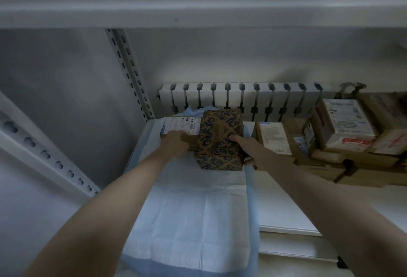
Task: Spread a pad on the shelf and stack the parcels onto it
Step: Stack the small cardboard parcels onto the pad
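Observation:
A white pad with blue edges (193, 215) lies spread on the white shelf (286, 217), reaching to the back. At its far end sits a brown parcel with a white shipping label (180, 125). My left hand (176, 143) rests on that parcel's near side, its fingers curled over the edge. Right beside it is a brown box with a dark blue floral pattern (219, 140). My right hand (246, 149) grips this patterned box, thumb on top and fingers at its lower right corner.
A pile of cardboard parcels (339, 135) fills the right part of the shelf. A white radiator (242, 98) stands behind. A perforated upright post (130, 71) rises at the left back, another rail (44, 153) runs at the left. The upper shelf board (198, 14) hangs overhead.

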{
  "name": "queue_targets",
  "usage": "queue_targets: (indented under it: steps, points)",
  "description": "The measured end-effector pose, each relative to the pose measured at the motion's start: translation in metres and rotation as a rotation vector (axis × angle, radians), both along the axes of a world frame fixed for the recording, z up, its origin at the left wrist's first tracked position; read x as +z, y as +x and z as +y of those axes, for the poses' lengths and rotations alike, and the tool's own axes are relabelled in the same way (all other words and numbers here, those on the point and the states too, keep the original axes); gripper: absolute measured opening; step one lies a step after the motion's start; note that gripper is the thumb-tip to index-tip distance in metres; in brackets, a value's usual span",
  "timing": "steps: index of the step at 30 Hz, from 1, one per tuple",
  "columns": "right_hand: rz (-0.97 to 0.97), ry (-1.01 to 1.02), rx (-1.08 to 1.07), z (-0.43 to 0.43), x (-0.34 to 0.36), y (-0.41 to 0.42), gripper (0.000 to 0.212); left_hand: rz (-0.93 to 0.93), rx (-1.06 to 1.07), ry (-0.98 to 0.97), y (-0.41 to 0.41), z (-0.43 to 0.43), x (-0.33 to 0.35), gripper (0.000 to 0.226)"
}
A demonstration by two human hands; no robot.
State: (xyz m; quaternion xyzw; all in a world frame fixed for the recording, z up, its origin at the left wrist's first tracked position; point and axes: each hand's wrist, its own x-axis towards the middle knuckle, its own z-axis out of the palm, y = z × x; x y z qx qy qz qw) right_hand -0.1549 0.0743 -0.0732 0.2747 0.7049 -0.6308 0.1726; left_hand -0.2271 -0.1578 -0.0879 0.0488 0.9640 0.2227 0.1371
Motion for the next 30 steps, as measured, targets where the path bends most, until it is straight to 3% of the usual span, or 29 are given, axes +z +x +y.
queue_targets:
  steps: [5, 9, 12, 16, 19, 21, 24, 27, 30]
  points:
    - [0.266, 0.113, -0.171, -0.003, 0.008, 0.002, 0.083, -0.047, 0.141, 0.189, 0.012, -0.002, 0.021, 0.028]
    - [0.530, 0.313, -0.112, -0.011, 0.030, 0.007, 0.075, -0.069, 0.406, 0.560, 0.026, 0.003, 0.052, 0.048]
    - [0.632, 0.181, -0.083, -0.016, 0.045, 0.008, 0.069, -0.165, 0.463, 0.782, 0.041, 0.000, 0.078, 0.062]
    - [0.467, -0.180, 0.181, -0.029, 0.061, 0.010, 0.034, -0.272, 0.432, 0.981, 0.060, -0.022, 0.092, 0.068]
    - [0.194, -0.257, 0.364, -0.052, 0.053, 0.013, 0.041, -0.352, 0.556, 1.019, 0.065, -0.047, 0.085, 0.068]
    - [0.038, -0.243, 0.467, -0.067, 0.040, 0.018, 0.047, -0.403, 0.670, 0.966, 0.071, -0.061, 0.075, 0.064]
    - [-0.081, -0.276, 0.507, -0.084, 0.020, 0.028, 0.040, -0.453, 0.777, 0.871, 0.083, -0.075, 0.063, 0.052]
    - [-0.126, -0.290, 0.496, -0.095, 0.006, 0.040, 0.049, -0.461, 0.812, 0.746, 0.087, -0.080, 0.047, 0.066]
    - [-0.119, -0.352, 0.447, -0.102, -0.005, 0.051, 0.033, -0.393, 0.783, 0.594, 0.092, -0.074, 0.046, 0.046]
